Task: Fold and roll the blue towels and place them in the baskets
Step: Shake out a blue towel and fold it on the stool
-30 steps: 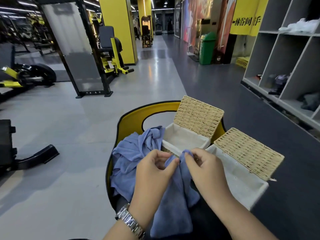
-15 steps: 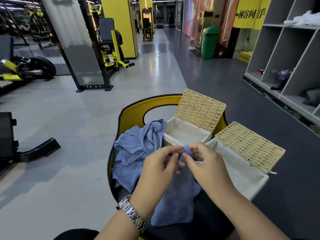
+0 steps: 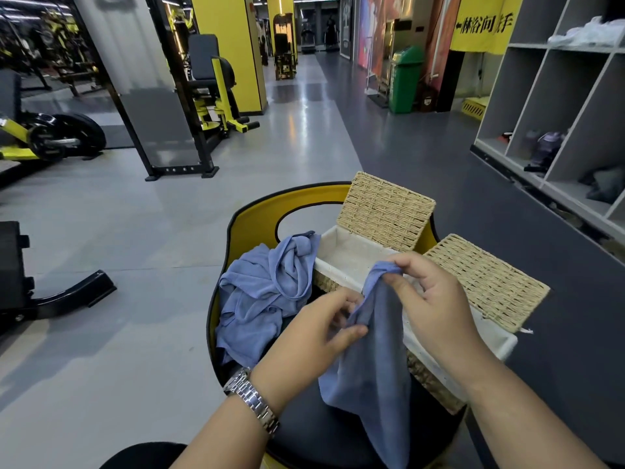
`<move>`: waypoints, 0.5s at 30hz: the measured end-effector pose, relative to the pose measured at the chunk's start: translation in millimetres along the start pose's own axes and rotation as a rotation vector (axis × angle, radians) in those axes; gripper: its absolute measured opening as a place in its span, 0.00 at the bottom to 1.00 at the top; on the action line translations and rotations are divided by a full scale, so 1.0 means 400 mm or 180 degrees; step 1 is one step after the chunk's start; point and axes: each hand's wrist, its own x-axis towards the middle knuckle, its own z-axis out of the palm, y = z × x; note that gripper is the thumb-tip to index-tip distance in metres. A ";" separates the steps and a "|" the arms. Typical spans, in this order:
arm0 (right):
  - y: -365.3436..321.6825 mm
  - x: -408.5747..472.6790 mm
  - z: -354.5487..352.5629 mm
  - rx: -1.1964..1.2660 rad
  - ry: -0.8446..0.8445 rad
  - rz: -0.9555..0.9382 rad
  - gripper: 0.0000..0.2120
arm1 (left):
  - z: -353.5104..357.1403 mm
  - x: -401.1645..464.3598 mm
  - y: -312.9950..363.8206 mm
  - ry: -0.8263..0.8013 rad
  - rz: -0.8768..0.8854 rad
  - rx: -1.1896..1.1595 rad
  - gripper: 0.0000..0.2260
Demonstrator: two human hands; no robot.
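Observation:
A blue towel (image 3: 372, 377) hangs in front of me over a black seat. My right hand (image 3: 436, 306) pinches its top corner, raised above the near basket. My left hand (image 3: 314, 336) pinches the towel's edge lower down, to the left. A heap of crumpled blue towels (image 3: 263, 292) lies on the left of the seat. Two woven baskets with white liners stand on the right with lids open: the far basket (image 3: 348, 255) and the near basket (image 3: 493, 343). I see no towel inside either basket.
The seat belongs to a yellow and black chair (image 3: 257, 211) on a grey gym floor. Weight machines (image 3: 203, 96) stand at the left and back. Grey cubby shelves (image 3: 558, 106) line the right wall. A green bin (image 3: 404, 79) stands far back.
My hands have drawn apart along the towel's edge. The right hand rose and went right with the corner; the left hand dropped lower. The towel now hangs more spread out.

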 end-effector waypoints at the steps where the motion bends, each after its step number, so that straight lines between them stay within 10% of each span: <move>1: 0.002 0.004 -0.008 0.0091 0.0087 0.0040 0.09 | 0.002 -0.001 -0.007 -0.0175 -0.0063 0.0148 0.05; 6: 0.004 0.025 -0.049 0.0422 0.0374 0.0123 0.09 | 0.044 -0.019 -0.069 -0.1001 -0.0010 0.1546 0.07; 15: 0.004 0.027 -0.066 0.0623 0.0409 0.0078 0.09 | 0.162 -0.025 -0.105 -0.0855 0.0038 0.1724 0.10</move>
